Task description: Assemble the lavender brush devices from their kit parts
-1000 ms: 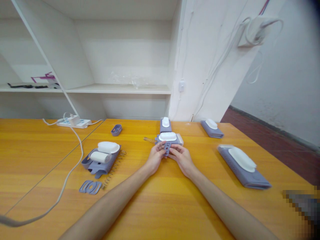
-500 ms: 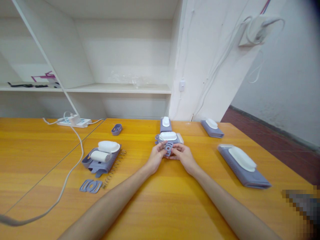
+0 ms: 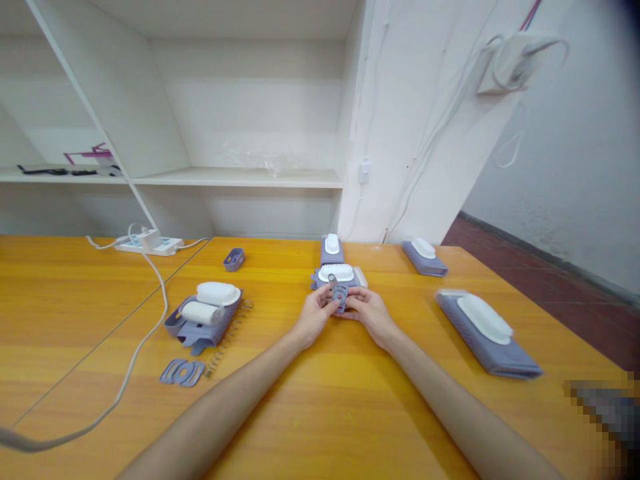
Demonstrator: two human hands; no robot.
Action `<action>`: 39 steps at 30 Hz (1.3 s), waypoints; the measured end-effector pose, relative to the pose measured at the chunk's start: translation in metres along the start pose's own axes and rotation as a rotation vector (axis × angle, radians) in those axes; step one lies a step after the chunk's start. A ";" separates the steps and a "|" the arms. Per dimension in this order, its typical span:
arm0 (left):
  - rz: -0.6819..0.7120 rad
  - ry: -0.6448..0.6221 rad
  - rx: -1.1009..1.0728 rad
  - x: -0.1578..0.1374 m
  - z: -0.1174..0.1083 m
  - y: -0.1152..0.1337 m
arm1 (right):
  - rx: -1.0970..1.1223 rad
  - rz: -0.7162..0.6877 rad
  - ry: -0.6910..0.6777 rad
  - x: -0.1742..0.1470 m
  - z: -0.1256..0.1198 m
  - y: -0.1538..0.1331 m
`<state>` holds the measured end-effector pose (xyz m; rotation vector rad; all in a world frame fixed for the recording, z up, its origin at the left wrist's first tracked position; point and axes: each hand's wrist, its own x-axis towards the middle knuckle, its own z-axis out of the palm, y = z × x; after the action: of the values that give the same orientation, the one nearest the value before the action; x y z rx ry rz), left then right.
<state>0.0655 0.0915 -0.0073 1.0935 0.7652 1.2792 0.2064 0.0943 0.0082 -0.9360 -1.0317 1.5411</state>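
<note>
Near the table's middle, my left hand (image 3: pixel 315 316) and my right hand (image 3: pixel 371 312) pinch a small grey slotted plastic plate (image 3: pixel 341 292) between them, one at each side. A metal coil spring (image 3: pixel 332 278) shows at the plate's upper left, by my left fingertips; its other end is hidden. Just beyond the fingers lies a grey holder with a white bristled brush head (image 3: pixel 337 272), partly covered by my hands. On the left, a loose slotted plate (image 3: pixel 182 373) lies flat beside a long stretched coil spring (image 3: pixel 227 341).
A grey holder with white parts (image 3: pixel 204 327) sits at left, a small grey cup (image 3: pixel 234 259) behind it. More grey holders with white tops stand at the back (image 3: pixel 331 248) and right (image 3: pixel 487 333). A white cable (image 3: pixel 145 333) crosses the table's left side from a power strip (image 3: pixel 150 244).
The slotted plate has turned and tilted slightly in my fingers, and the spring's end now stands out above its upper left. My hands have barely moved; the other things lie as before.
</note>
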 end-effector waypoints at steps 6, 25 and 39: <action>0.000 0.013 0.003 0.004 -0.003 -0.007 | -0.004 -0.002 0.019 0.000 0.001 0.001; -0.065 -0.008 -0.077 -0.002 0.003 0.003 | -0.036 -0.011 0.086 0.003 -0.003 0.003; -0.018 0.018 -0.022 -0.003 0.003 0.004 | -0.148 -0.088 0.079 -0.001 0.000 0.007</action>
<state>0.0667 0.0874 -0.0031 1.0564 0.7706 1.2814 0.2042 0.0922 0.0014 -1.0312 -1.1266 1.3586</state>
